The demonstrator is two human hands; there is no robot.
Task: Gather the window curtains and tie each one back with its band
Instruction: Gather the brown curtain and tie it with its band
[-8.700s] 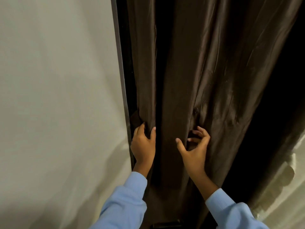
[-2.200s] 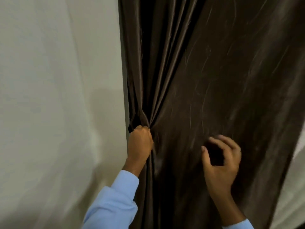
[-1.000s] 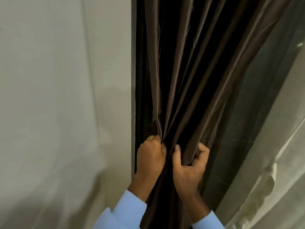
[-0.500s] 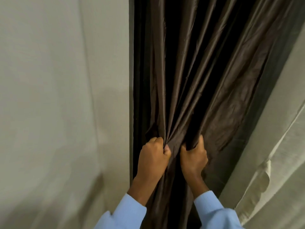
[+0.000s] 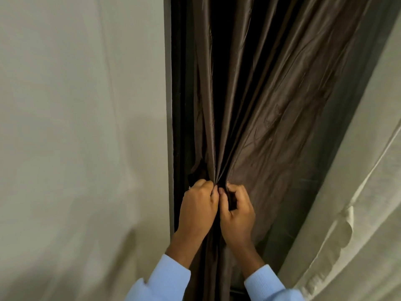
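Note:
A dark brown satin curtain (image 5: 267, 109) hangs in front of me, its folds drawn together into a bunch at waist height. My left hand (image 5: 198, 208) grips the left side of the bunch with curled fingers. Right beside it, my right hand (image 5: 237, 213) grips the right side, fingers curled into the fabric. The two hands touch at the fingertips. No band is visible.
A pale wall (image 5: 82, 137) fills the left. A dark window frame edge (image 5: 170, 105) runs down beside the curtain. A cream curtain (image 5: 355, 213) hangs at the right, with a strip of dark window between it and the brown one.
My right hand has closed in against my left, pulling more of the brown fabric leftward into a tighter bunch. The left hand has held its grip.

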